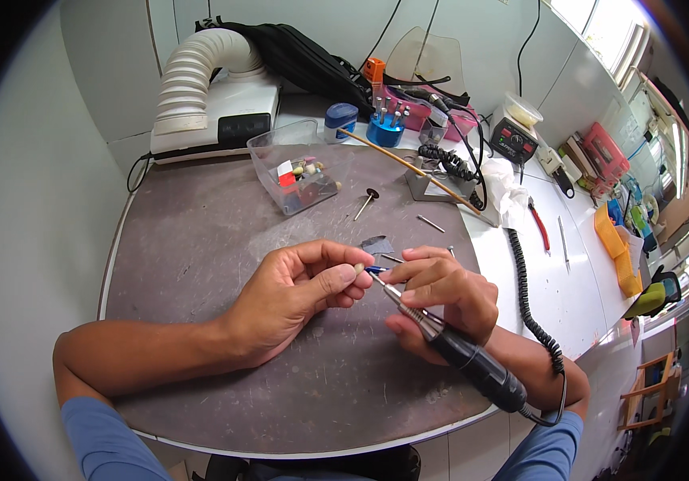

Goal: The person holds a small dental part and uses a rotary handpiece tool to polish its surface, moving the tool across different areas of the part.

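My left hand (300, 280) pinches a small pale greenish piece (359, 268) between thumb and fingertips, above the middle of the mat. In my right hand (457, 293) is a rotary handpiece (477, 365) with a black body and metal nose, held like a pen. Its thin tip points at the small piece; I cannot tell whether they touch. A slim blue item (376, 269) shows between the hands, partly hidden by the right fingers. Just beyond lies a scrap of dark grey sheet (376, 244). Farther off is a dark disc on a metal shank (370, 196).
A clear plastic box (288, 204) holds several small coloured pieces. Behind it stand a blue bur holder (386, 132) and a white machine with a ribbed hose (200, 60). At right, a coiled black cord (523, 297) runs past red-handled pliers (538, 226) to a control box (514, 138).
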`<state>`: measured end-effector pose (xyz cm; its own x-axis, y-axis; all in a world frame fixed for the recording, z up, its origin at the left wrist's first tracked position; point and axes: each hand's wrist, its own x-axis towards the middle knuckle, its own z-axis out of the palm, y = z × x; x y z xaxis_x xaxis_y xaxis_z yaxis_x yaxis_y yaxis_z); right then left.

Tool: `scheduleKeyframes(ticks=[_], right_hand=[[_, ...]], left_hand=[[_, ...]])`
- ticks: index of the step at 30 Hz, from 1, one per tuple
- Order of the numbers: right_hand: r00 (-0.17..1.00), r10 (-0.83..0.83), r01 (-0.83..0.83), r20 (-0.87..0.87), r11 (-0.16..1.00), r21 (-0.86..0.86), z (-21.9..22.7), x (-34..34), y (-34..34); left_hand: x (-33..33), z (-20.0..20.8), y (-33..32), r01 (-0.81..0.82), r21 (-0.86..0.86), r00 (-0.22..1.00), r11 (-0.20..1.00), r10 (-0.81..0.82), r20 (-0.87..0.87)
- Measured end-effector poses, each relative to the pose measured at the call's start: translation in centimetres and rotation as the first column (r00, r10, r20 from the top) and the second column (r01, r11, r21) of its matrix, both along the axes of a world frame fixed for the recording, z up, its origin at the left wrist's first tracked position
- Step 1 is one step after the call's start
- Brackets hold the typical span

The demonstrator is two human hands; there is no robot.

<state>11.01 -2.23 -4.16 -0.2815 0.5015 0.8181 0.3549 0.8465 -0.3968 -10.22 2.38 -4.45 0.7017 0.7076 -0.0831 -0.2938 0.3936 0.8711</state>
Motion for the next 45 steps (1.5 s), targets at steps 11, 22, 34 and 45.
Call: scheduleKeyframes(ticks=[11, 22, 34, 45], right_hand=[[0.974, 0.070, -0.077, 0.217, 0.997, 0.026, 0.50, 0.01, -0.32], [0.997, 0.030, -0.033, 0.073, 0.999, 0.038, 0.10, -0.07, -0.16], [0.997, 0.021, -0.025, 0.078, 0.999, 0.048, -0.14, -0.10, 0.19], [0.996, 0.017, -0.019, 0.089, 0.999, 0.025, -0.18, -0.13, 0.25]], left_hand=[[0.09, 0.31, -0.19, 0.008, 0.047, 0.999, 0.999, -0.006, -0.050], [0.10, 0.25, -0.16, -0.004, 0.046, 0.999, 0.999, 0.005, -0.040], [0.21, 0.41, -0.16, 0.002, 0.020, 0.999, 1.000, -0.001, -0.046], [0.23, 0.23, -0.05, 0.022, 0.036, 0.999, 0.999, -0.020, -0.036]])
